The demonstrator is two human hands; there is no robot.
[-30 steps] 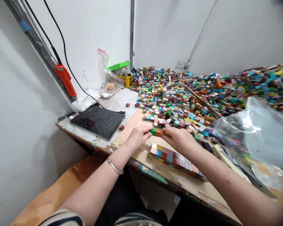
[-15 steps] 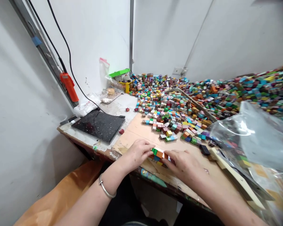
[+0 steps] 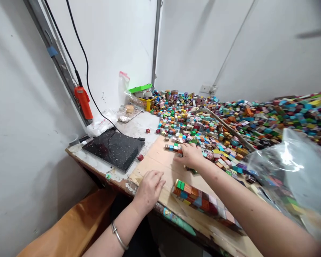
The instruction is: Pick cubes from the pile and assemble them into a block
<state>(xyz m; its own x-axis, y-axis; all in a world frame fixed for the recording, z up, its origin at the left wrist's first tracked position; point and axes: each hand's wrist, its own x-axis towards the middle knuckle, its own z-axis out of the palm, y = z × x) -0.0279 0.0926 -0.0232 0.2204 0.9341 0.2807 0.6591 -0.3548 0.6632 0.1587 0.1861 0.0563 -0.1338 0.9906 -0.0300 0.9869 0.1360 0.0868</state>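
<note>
A long bar of small colourful cubes (image 3: 200, 201) lies along the near edge of a wooden board, partly hidden by my right forearm. Beside its green-topped end, my left hand (image 3: 149, 189) hovers low over the board, fingers loosely curled with the thumb apart and nothing between them. At the near edge of the loose heap, my right hand (image 3: 191, 155) has thumb and forefinger around small cubes (image 3: 179, 151) at the end of a short row. My palm hides other cubes behind it.
A huge heap of coloured cubes (image 3: 278, 121) spreads across the back and right, crossed by a wooden strip (image 3: 232, 132). A black speckled slab (image 3: 115, 148) lies left, with an orange electric screwdriver (image 3: 83, 102) hanging above. Clear plastic (image 3: 296, 160) bulges at right.
Both hands have left the cube bar, which now lies on the board. My right hand has reached forward to the loose cubes; my left has drawn back slightly. The view has shifted a little.
</note>
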